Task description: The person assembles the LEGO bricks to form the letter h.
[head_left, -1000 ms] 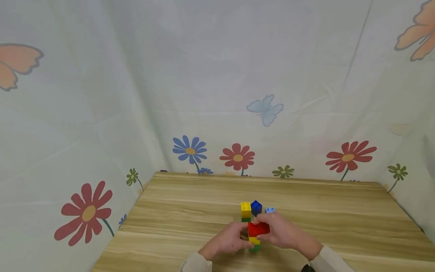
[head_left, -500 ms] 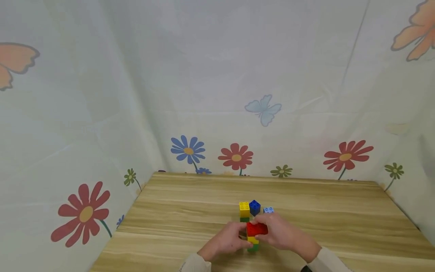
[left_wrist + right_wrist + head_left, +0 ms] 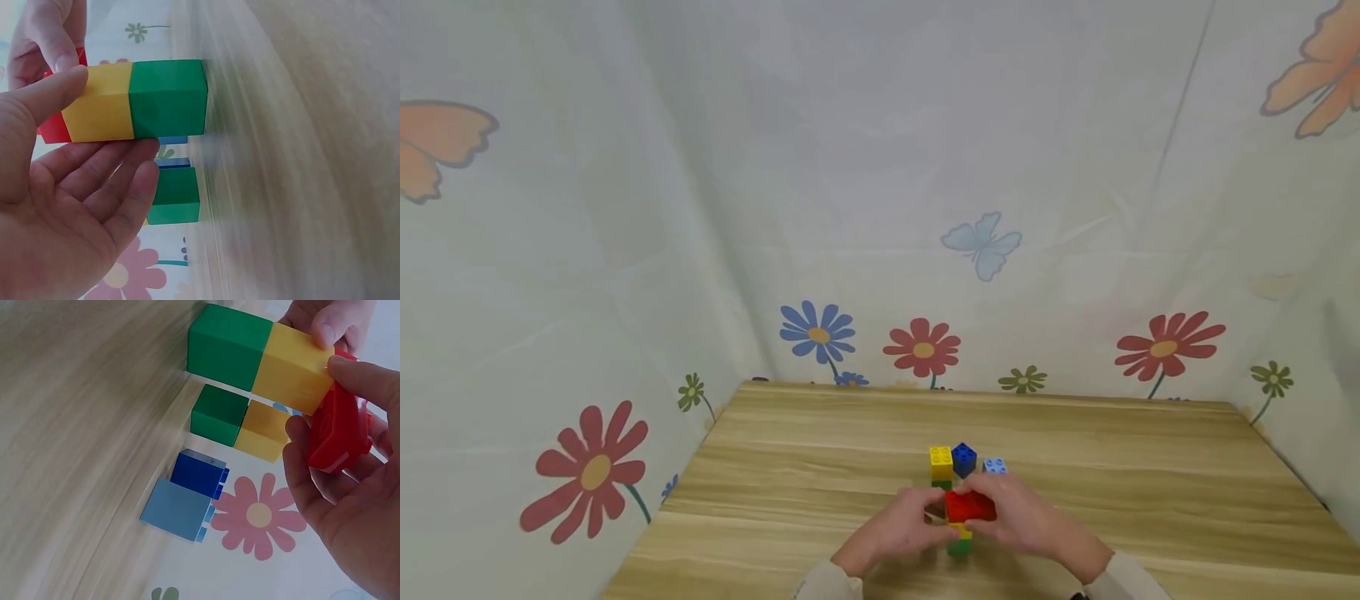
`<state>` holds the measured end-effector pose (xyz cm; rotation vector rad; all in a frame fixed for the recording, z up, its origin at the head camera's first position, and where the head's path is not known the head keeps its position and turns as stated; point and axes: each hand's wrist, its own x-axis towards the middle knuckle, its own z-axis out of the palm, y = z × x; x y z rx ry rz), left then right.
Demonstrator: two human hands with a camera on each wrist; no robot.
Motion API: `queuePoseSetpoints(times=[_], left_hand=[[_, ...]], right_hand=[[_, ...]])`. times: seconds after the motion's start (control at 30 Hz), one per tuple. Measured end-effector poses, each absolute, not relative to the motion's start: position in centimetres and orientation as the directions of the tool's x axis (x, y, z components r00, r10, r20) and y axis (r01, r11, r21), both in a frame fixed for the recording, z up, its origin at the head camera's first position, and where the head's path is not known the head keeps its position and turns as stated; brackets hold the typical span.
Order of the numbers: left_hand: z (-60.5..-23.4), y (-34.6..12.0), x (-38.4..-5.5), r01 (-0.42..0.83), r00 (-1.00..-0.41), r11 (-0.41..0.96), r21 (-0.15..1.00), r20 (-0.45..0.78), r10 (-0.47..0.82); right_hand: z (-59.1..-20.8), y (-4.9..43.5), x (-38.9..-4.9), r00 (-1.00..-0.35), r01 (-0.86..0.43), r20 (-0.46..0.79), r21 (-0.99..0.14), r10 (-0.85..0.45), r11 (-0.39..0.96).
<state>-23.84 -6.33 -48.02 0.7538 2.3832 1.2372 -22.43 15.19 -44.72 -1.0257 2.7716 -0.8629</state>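
Right wrist view: right hand (image 3: 362, 512) pinches red brick (image 3: 337, 437), best held level while left hand (image 3: 69, 200) pinches yellow brick (image 3: 100, 103) beneath.

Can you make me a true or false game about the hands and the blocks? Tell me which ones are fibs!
1. The right hand is holding the red brick. True.
2. The left hand is touching the front stack. True.
3. In the front stack, the green brick sits above the yellow brick. False: the green brick is underneath the yellow brick.
4. The light blue brick is stacked on the back green brick. False: the back yellow brick is on it, and the light blue brick is apart from that stack.
5. In the head view, the dark blue brick is between the back yellow brick and the light blue brick. True.
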Motion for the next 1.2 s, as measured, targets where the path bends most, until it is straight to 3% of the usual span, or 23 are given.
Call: queuePoseSetpoints(times=[0.3,0.63,0.93,1.2], left_hand=[[-47.8,-6.7,-23.7,0.300,-0.807,0.484,0.822,-0.052,0.588],[-47.4,-6.6,-23.9,0.311,-0.816,0.474,0.824,-0.024,0.578],[-47.3,-6.3,-23.9,0.355,-0.813,0.428,0.831,0.048,0.581],[-47.2,-6.4,-23.9,0.339,-0.810,0.412,0.846,0.039,0.585]], right_hand=[[-44.6,15.9,-22.3,-0.774,-0.582,0.159,-0.561,-0.613,0.589],[-44.0,17.0,-23.7,-0.792,-0.580,0.287,-0.627,-0.538,0.519],[-44.4,16.9,-26.0,-0.813,-0.556,0.285,-0.640,-0.509,0.530],[-45.1,16.4,-27.4,-0.838,-0.517,0.253,-0.648,-0.483,0.559]])
